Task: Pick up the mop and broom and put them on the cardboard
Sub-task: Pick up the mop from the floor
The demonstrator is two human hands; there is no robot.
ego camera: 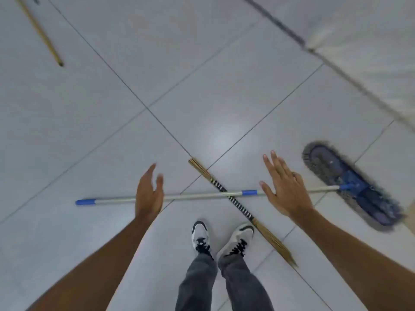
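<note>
Both grips empty, left hand [149, 194] and right hand [286, 189] spread above crossed mop [202, 195] and broom [238, 205]; lifting one likely drags the other.

**Mop and broom crossed on the floor, both hands up**

The mop [202, 195] lies flat on the grey tile floor [89, 131], blue head off to the right, and the broom [238, 204] runs diagonally across its handle. Person's standing right by the crossing in white sneakers [221, 237]. Left hand [149, 194] and right hand [285, 187] hover above the handle, fingers spread, gripping nothing. Another wooden stick [39, 31] lies well apart, top left.
</note>
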